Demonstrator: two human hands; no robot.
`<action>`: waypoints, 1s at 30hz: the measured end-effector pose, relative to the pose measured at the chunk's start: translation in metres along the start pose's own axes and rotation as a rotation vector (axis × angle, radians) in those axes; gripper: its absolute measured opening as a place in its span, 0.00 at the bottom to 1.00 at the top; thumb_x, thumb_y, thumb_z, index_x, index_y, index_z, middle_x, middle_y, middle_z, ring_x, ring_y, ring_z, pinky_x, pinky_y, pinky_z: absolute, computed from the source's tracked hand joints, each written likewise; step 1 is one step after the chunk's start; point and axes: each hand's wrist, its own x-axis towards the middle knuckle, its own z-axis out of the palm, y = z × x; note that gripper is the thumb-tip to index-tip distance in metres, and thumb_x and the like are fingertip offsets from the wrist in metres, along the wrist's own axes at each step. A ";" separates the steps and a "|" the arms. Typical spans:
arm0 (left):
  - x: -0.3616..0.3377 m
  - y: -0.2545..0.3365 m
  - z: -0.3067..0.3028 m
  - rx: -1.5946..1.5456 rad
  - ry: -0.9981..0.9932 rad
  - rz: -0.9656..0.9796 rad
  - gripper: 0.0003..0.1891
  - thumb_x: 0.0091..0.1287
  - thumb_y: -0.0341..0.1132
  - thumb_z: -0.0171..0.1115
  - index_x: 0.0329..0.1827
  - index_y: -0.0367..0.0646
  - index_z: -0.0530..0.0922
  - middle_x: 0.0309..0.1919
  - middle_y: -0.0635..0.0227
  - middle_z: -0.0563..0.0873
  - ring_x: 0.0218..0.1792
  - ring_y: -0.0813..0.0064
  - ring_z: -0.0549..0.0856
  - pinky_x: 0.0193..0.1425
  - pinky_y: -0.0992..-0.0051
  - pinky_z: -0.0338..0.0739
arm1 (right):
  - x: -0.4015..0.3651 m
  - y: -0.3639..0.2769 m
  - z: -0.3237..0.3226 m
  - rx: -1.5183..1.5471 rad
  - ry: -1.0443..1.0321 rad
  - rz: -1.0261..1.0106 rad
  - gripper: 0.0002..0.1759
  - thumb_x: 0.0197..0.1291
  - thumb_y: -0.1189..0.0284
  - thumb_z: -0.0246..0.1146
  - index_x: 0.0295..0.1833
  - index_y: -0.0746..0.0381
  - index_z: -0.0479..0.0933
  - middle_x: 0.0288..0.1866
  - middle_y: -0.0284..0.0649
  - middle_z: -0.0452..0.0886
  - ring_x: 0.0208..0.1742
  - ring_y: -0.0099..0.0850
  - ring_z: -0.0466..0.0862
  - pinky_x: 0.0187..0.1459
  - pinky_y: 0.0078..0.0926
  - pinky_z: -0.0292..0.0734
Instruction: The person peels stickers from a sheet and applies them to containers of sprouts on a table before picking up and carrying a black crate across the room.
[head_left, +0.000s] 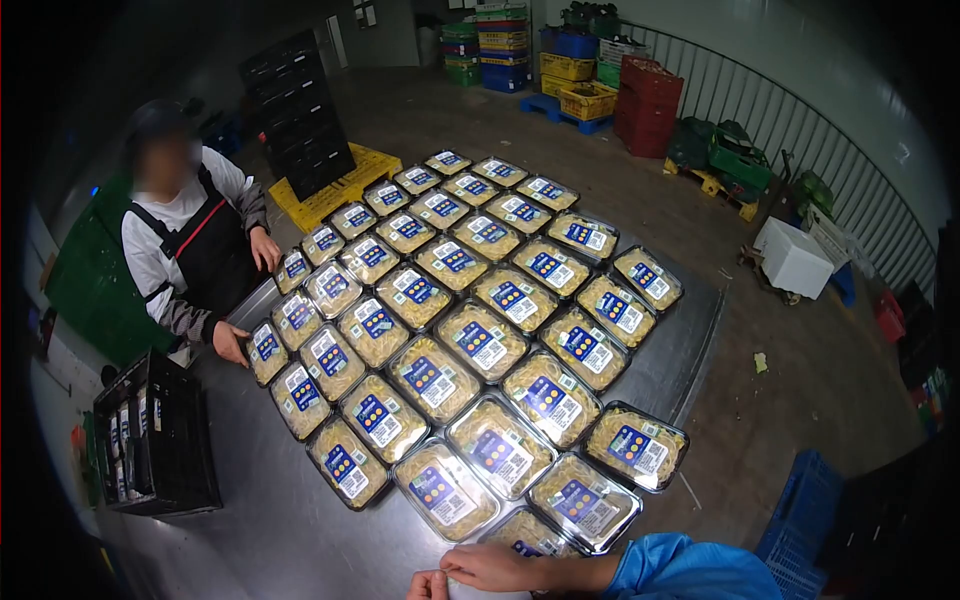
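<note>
Guess I'm fiddling with a white thing (482, 593) bottom-centre by the packs (530, 537), left hand (428, 586) and right hand (492, 567) curled, can't tell the grip, steadiness needed next.

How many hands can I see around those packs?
4: the wearer's left hand (partly cut off) and right hand at the bottom edge; a co-worker's farther hand and nearer hand by the packs at left.

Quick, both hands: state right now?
Left hand: curled, partly out of frame; hold can't be told.
Right hand: bent above a whitish item; hold unclear.
</note>
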 end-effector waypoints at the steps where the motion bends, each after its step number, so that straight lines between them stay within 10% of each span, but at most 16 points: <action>1: 0.000 0.001 0.001 0.001 0.000 -0.001 0.10 0.67 0.36 0.52 0.35 0.38 0.76 0.25 0.69 0.78 0.28 0.82 0.71 0.33 0.79 0.69 | 0.000 0.001 0.001 -0.029 0.035 -0.004 0.08 0.59 0.65 0.55 0.39 0.57 0.72 0.31 0.39 0.77 0.33 0.39 0.79 0.31 0.34 0.72; 30: -0.014 0.007 -0.005 0.152 0.070 -0.076 0.13 0.66 0.39 0.53 0.36 0.37 0.78 0.24 0.61 0.79 0.27 0.77 0.75 0.34 0.75 0.71 | -0.004 -0.004 0.001 -0.030 0.125 -0.103 0.05 0.57 0.69 0.56 0.34 0.59 0.72 0.30 0.38 0.75 0.32 0.38 0.78 0.31 0.32 0.72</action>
